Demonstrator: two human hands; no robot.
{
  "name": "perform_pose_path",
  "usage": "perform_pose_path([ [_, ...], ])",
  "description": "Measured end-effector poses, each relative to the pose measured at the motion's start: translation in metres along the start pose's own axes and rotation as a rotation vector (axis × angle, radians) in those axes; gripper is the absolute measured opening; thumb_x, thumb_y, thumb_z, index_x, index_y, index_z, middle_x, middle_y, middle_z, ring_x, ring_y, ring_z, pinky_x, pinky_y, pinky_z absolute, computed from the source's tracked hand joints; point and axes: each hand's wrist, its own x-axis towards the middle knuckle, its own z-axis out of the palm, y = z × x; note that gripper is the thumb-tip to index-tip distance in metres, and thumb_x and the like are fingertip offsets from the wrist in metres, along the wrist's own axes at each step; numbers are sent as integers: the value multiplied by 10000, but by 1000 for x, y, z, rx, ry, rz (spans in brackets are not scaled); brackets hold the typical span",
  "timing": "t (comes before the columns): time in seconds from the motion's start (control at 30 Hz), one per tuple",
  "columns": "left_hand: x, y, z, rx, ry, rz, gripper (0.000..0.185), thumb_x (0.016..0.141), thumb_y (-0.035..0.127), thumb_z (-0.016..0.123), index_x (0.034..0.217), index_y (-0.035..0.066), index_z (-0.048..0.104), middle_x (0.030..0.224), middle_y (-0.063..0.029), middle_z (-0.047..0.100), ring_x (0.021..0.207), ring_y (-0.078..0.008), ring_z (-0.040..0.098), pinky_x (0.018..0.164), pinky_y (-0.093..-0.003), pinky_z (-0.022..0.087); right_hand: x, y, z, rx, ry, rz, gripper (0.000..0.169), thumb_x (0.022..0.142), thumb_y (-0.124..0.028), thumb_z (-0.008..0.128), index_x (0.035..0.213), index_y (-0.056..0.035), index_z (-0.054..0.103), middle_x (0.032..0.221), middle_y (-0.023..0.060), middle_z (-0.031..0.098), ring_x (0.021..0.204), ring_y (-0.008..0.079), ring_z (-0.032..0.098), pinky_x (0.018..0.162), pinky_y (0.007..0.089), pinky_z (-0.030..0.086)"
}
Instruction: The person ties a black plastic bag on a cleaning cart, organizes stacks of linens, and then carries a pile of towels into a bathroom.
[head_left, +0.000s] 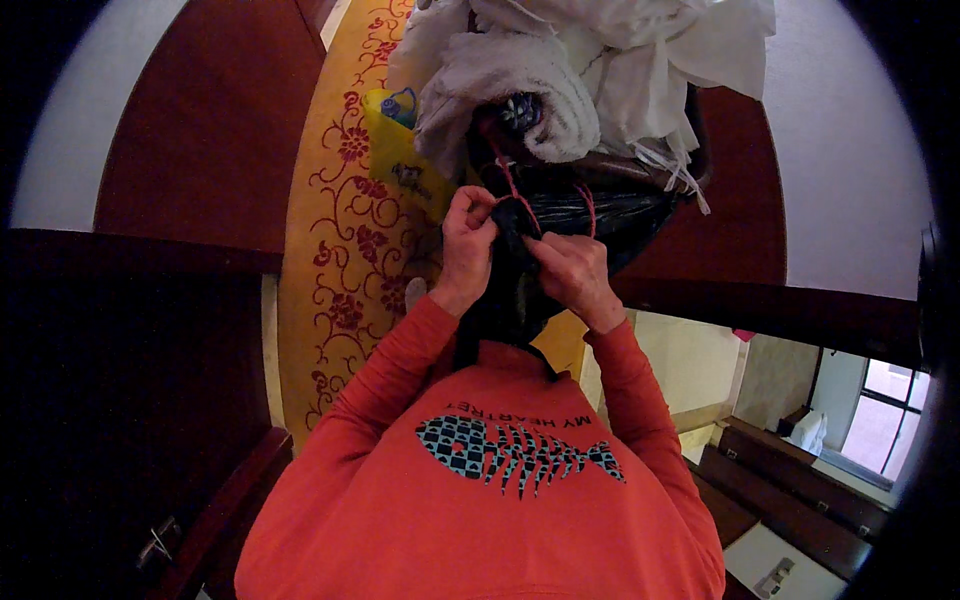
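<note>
A black plastic bag (615, 217) hangs before me, its near edge gathered up between both hands. My left hand (471, 229) pinches the gathered plastic beside a thin red cord (512, 176). My right hand (574, 270) grips the same bunched plastic from the other side, close to the cord. Another length of red cord (589, 206) hangs just beyond my right hand. Above the bag, a rolled white towel (555, 82) lies with other crumpled white cloths (637, 82). What holds the bag up is mostly hidden.
A yellow bag (394, 154) with a blue-capped item (400, 107) is left of the towels. Patterned yellow carpet (345, 247) runs along the corridor. Dark wood doors (217, 127) and wall panels (742, 202) stand on either side. Lower right, a doorway shows a tiled floor (679, 360) and a window (885, 420).
</note>
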Motion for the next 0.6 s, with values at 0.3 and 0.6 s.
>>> perform_pose_path([
  [0.3, -5, 3, 0, -14, 9, -8, 269, 766, -63, 466, 981, 95, 495, 915, 2, 541, 827, -106, 529, 727, -230, 443, -9, 1, 5, 14, 24, 18, 269, 586, -28, 619, 844, -93, 585, 668, 55, 511, 556, 247, 564, 477, 354, 439],
  [0.6, -6, -4, -10, -65, -102, 28, 255, 811, -77, 492, 1028, 56, 475, 992, -22, 576, 934, -104, 561, 832, -242, 447, -2, -2, -10, 155, 58, 197, 411, 680, -29, 653, 1075, -128, 602, 722, 65, 592, 601, 259, 606, 507, 353, 474],
])
